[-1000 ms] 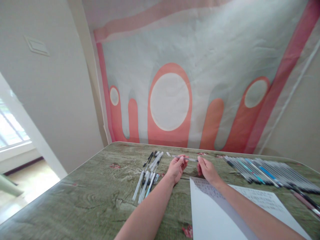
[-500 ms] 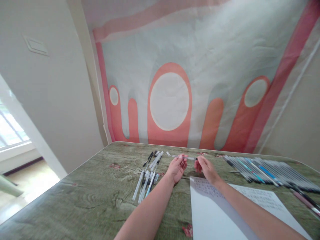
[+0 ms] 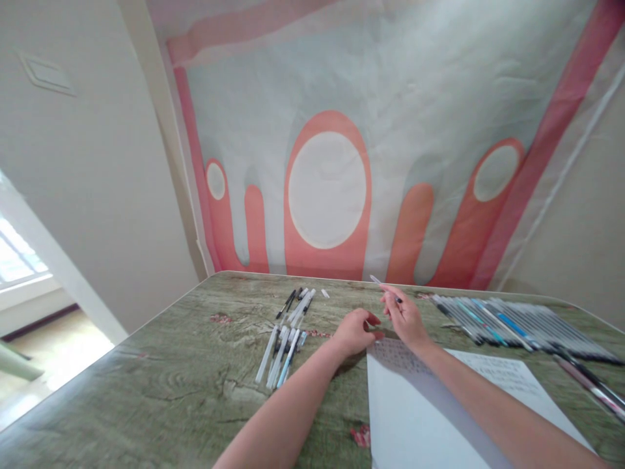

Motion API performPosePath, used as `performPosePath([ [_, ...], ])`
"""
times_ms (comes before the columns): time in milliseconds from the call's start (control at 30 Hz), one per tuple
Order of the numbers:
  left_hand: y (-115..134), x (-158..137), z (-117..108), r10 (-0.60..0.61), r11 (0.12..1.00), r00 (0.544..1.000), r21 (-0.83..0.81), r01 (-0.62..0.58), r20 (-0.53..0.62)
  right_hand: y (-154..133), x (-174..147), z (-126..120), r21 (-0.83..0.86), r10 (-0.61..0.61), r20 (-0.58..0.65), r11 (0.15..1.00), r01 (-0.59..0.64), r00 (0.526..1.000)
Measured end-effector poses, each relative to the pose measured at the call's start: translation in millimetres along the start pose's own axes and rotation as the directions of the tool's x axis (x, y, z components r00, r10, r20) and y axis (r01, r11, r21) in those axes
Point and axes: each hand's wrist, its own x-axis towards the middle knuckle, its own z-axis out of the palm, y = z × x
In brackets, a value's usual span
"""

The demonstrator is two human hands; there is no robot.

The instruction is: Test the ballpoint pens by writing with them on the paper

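Note:
My right hand (image 3: 406,320) is closed on a slim pale pen (image 3: 375,279), which slants up and to the left from the fingers; its dark end shows by the fingertips. Just left of it, my left hand (image 3: 358,330) is empty, with thumb and forefinger apart by the top left corner of a sheet of paper (image 3: 405,404). Handwritten lines cover the upper part of the paper, partly hidden under my right forearm.
Left of my hands lie two loose groups of pens and caps (image 3: 277,357), with a small white piece (image 3: 325,294) nearby. A long row of grey pens (image 3: 532,322), a few of them blue, lies at right. Darker pens (image 3: 593,384) rest at the right edge.
My left hand has let go of the pen and moved down toward the paper's corner. The right hand now holds the pen alone, turned from level to slanting.

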Motion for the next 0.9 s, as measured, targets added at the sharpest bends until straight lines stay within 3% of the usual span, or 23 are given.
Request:
performPosePath([
  [100, 3.7, -5.2, 7.0, 0.072, 0.952, 0.996, 0.295, -0.084, 0.051, -1.7, 1.9, -1.5, 0.033, 0.030, -0.038, 0.999, -0.028, 0.999],
  [333, 7.8, -3.8, 12.0, -0.060, 0.909, 0.993, 0.416, 0.012, 0.104, -7.7, 1.8, 0.0, 0.058, 0.039, -0.050, 0.998, -0.036, 0.998],
  [433, 6.1, -2.7, 9.5, -0.076, 0.934, 0.989, 0.357, 0.025, 0.129, -13.8, 3.2, 0.5, 0.078, 0.034, -0.068, 0.997, -0.029, 0.997],
  [600, 1.6, -2.0, 3.5, -0.073, 0.997, 0.978, 0.050, 0.064, 0.195, -31.0, 11.5, -1.6, 0.071, 0.026, -0.108, 0.997, -0.019, 0.994],
  [767, -4.8, 2.5, -0.7, -0.188, 0.961, 0.980, -0.193, 0.198, 0.066, -46.9, 21.1, -4.7, -0.066, -0.028, -0.260, 0.998, 0.011, 0.965],
  [833, -7.4, 4.4, -1.9, -0.212, 0.958, 0.977, -0.198, 0.208, 0.001, -47.6, 21.7, -3.8, -0.036, -0.007, -0.284, 0.999, -0.003, 0.959],
  [900, -9.5, 5.2, -3.1, -0.196, 0.973, 0.980, -0.128, 0.191, -0.028, -44.0, 19.2, -0.8, 0.070, 0.059, -0.227, 0.997, -0.044, 0.972],
])
